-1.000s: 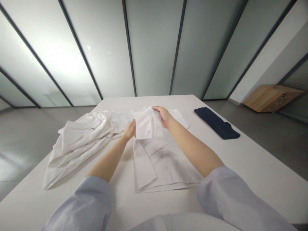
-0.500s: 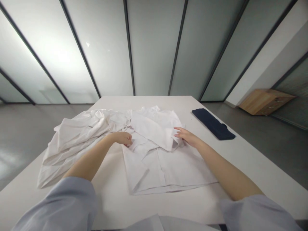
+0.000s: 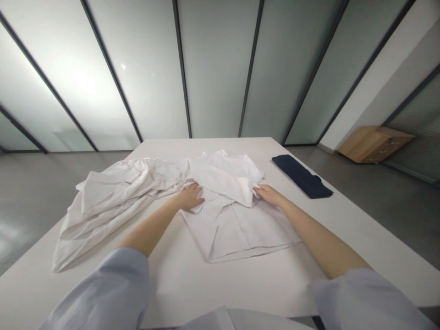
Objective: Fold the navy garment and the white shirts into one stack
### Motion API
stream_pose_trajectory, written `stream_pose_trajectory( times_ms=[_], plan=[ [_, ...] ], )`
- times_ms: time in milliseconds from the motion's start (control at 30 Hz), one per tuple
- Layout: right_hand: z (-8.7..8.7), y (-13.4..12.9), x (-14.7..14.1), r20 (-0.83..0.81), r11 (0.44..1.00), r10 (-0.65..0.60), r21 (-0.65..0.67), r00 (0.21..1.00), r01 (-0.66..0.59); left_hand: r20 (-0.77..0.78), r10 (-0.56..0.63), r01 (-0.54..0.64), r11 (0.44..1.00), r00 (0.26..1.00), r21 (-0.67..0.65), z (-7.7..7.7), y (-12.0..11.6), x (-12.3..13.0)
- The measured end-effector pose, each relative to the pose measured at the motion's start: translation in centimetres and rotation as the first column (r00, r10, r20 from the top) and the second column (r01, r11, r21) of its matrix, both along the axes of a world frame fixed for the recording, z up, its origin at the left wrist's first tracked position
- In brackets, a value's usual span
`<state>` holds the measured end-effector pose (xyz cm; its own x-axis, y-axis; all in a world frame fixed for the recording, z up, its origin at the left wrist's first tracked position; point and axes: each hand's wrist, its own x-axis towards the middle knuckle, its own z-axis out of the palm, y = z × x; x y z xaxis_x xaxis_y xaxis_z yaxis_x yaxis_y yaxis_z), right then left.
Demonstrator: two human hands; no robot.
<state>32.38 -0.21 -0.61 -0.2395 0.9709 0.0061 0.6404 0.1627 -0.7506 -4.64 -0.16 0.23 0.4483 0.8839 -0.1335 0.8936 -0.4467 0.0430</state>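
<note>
A white shirt-like garment (image 3: 237, 229) lies partly folded in the middle of the table, its lower edge toward me. One sleeve-like strip (image 3: 223, 181) crosses its upper part diagonally. My left hand (image 3: 190, 197) rests on the garment's left edge, palm down with the fingers spread. At the strip's right end, my right hand (image 3: 270, 193) pinches the white cloth between thumb and fingers. Just left of my left hand lies a rumpled heap of white cloth (image 3: 110, 192), its folds running toward me.
A folded dark navy cloth (image 3: 302, 176) lies near the right edge of the white table (image 3: 178, 293). Beyond the table stands a frosted glass partition (image 3: 216, 68) with dark frames. A wooden cabinet (image 3: 374, 144) is on the floor at the right.
My left hand has gone from closed to spread flat and moved right and away from me. My right hand has closed on the cloth. The garment's lower edge has shifted away from me.
</note>
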Motion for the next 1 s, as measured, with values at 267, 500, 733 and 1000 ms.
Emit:
stream_pose_trajectory(
  times_ms=[267, 500, 733, 1000],
  plan=[
    [4.4, 1.5, -0.7, -0.013, 0.971, -0.069, 0.228, 0.998, 0.07, 0.14, 0.001, -0.023, 0.988, 0.99, 0.153, -1.0, 0.6, 0.0],
    [7.4, 0.4, 0.0, -0.017, 0.978, -0.203, 0.035, 0.979, 0.204, 0.221, -0.018, 0.068, 0.973, 0.975, -0.222, 2.5, -0.8, -1.4],
    [4.2, 1.7, 3.6, 0.223, 0.991, -0.051, -0.107, 0.973, 0.077, 0.204, 0.177, 0.063, 0.587, 0.963, -0.807, 4.2, -3.0, -3.3],
    [1.6, 2.0, 3.9, 0.361, 0.994, -0.001, -0.099, 0.933, 0.039, 0.269, 0.093, -0.049, 0.985, 0.959, -0.165, 3.5, -1.0, -2.5]
  ],
)
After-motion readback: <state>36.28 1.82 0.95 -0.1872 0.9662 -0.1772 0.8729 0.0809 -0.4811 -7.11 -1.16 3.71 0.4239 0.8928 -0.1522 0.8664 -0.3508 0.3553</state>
